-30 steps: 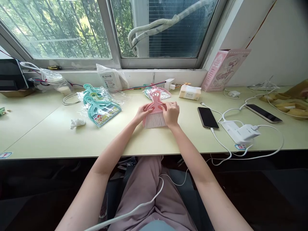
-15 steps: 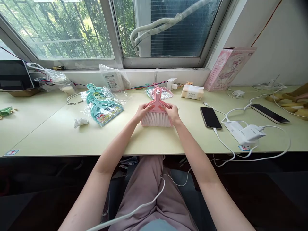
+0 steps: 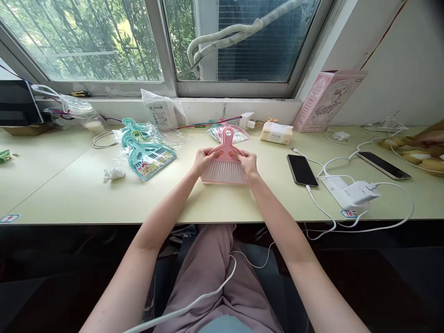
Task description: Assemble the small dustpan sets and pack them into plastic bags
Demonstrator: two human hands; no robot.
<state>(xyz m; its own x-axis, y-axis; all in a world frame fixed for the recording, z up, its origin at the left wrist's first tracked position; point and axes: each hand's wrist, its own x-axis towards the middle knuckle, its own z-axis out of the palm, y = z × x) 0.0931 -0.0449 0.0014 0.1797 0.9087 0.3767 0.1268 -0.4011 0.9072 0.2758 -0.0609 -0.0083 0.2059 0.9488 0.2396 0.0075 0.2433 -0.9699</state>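
A pink hand brush (image 3: 227,150) with pale bristles lies against a pink dustpan (image 3: 224,183), whose edge shows below and beside the bristles. My left hand (image 3: 204,161) grips the left side of this set, its thumb on the brush. On the right side my right hand (image 3: 248,163) grips it in the same way. The handle points away, toward the window. Further left on the table are teal brush and dustpan sets (image 3: 147,150) in clear plastic. Another wrapped set, pink and teal (image 3: 233,134), lies just behind the held one.
Left: crumpled white tissue (image 3: 114,175), coiled cable (image 3: 104,139), plastic bag (image 3: 161,111). Right: tissue pack (image 3: 276,132), pink box (image 3: 328,101), black phone (image 3: 302,170), power strip (image 3: 338,190) with white cables, second phone (image 3: 383,165). Another person's hand (image 3: 430,138) shows at the far right edge.
The view has shifted slightly. Both hands keep their hold on the pink set, and its lower edge is tipped a little, showing more of the dustpan rim.
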